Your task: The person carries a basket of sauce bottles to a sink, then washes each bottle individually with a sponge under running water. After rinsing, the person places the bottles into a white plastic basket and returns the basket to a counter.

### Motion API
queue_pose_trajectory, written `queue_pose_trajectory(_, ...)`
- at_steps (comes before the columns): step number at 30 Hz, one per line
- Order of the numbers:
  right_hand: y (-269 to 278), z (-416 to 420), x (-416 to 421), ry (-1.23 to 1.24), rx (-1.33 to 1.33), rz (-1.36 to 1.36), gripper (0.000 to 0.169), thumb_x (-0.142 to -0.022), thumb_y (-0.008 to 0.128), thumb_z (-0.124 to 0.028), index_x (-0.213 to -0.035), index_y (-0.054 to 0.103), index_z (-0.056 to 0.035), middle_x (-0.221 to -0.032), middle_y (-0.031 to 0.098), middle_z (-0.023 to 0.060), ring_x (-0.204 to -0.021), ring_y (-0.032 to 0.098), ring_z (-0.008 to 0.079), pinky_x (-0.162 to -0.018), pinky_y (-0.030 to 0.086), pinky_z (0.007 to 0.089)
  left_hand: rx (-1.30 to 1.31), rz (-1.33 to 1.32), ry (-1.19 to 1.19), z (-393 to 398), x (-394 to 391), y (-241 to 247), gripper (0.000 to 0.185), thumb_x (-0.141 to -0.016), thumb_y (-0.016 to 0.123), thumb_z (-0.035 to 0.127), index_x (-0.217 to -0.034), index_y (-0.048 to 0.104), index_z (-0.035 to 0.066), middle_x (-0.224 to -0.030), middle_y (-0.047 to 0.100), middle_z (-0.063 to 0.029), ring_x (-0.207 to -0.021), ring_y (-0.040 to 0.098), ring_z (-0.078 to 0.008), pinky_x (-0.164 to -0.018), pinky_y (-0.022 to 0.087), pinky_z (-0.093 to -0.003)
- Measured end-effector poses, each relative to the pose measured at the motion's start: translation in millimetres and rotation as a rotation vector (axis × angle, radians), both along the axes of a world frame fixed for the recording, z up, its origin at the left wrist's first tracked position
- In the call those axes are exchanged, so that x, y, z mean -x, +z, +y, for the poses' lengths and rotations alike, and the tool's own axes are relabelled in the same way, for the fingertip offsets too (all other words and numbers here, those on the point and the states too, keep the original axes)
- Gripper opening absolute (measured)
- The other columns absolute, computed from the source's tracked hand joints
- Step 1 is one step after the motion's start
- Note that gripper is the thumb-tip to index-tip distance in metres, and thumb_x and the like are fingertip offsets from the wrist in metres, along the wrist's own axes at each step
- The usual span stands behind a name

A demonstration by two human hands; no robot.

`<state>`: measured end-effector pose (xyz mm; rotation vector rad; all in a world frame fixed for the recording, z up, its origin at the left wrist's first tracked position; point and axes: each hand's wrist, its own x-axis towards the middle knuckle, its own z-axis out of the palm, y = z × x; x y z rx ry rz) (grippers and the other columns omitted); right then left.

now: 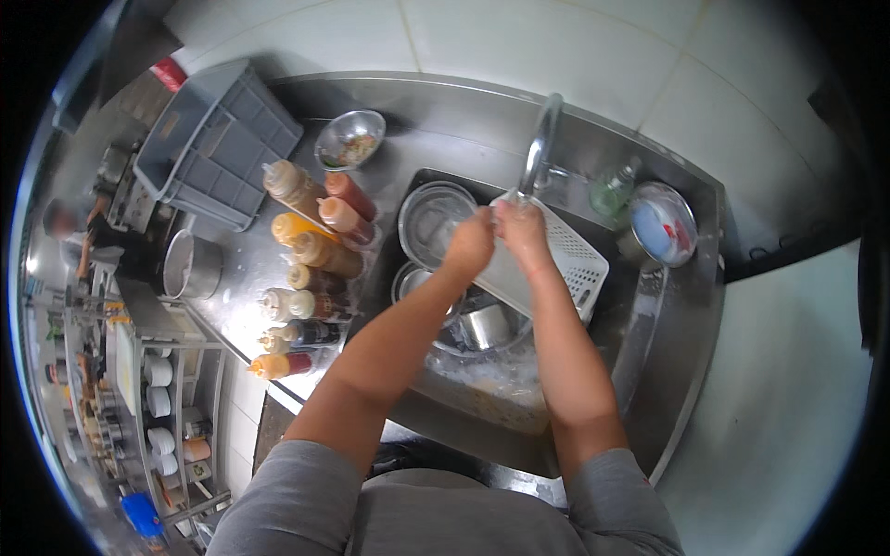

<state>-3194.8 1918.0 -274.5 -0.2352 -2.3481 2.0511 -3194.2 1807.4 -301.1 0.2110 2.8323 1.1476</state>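
Both my hands are close together under the chrome faucet, over a stainless steel sink. My left hand has curled fingers beside a round metal bowl. My right hand is at the end of the spout, above a white perforated plastic basket. Whether either hand holds something small is blurred. Lower in the sink lie another metal bowl and a metal pot, partly hidden by my left arm. Foamy water covers the near part of the basin.
Several squeeze bottles line the counter left of the sink. Beyond them stand a grey plastic crate, a metal bowl with food scraps and a metal pot. At right are a green bottle and a container. A person is far left.
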Motion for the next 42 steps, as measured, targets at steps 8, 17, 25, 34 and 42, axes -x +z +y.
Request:
queue_pose_trajectory(8,23,24,-16,0.22,0.424,-0.314,0.022,-0.078,0.054,-0.007,-0.098,0.055,0.0034,-0.079,0.059,0.0109,-0.058,0.055,0.0134,-0.053,0.046,0.0244,0.135,-0.107,0.023,-20,-6,-6,0.02,-0.079,0.055,0.018,-0.089,0.058,0.001,-0.082,0.061,-0.0204,-0.081,0.058,-0.0374,-0.069,0.045,-0.04)
queue_pose_trajectory(17,19,5,-28,-0.311,0.406,0.023,0.057,-0.072,0.063,-0.014,-0.118,0.036,0.0036,-0.094,0.054,0.0107,-0.078,0.052,0.0167,-0.068,0.043,0.0279,-0.338,-0.082,0.189,42,-39,34,0.021,-0.076,0.053,0.016,-0.083,0.056,-0.004,-0.088,0.056,-0.0236,-0.084,0.054,-0.0377,-0.074,0.043,-0.0428)
queue_pose_trajectory(25,38,22,-62,-0.113,0.791,-0.03,0.032,-0.089,0.045,-0.016,-0.113,0.047,0.0048,-0.106,0.056,0.013,-0.098,0.054,0.0208,-0.083,0.043,0.031,-0.239,0.362,-0.297,35,-65,54,0.035,-0.085,0.046,0.012,-0.116,0.041,-0.003,-0.131,0.03,-0.0246,-0.128,0.019,-0.0373,-0.106,0.013,-0.0451)
queue_pose_trajectory(34,64,36,-92,-0.007,0.557,-0.049,0.033,-0.085,0.052,-0.016,-0.112,0.048,0.0016,-0.09,0.053,0.0022,-0.069,0.044,0.0052,-0.058,0.033,0.0203,0.14,-0.001,-0.156,39,-12,123,0.038,-0.087,0.04,0.032,-0.103,0.056,0.001,-0.11,0.054,-0.0153,-0.116,0.041,-0.0318,-0.1,0.022,-0.0483)
queue_pose_trajectory(42,74,99,-142,-0.028,0.781,0.064,0.042,-0.085,0.049,-0.025,-0.113,0.046,0.0049,-0.102,0.056,0.0124,-0.085,0.056,0.0193,-0.077,0.044,0.0307,-0.364,-0.646,-0.236,6,26,24,0.044,-0.084,0.04,0.042,-0.108,0.058,0.01,-0.115,0.054,-0.0099,-0.11,0.047,-0.023,-0.095,0.031,-0.0335)
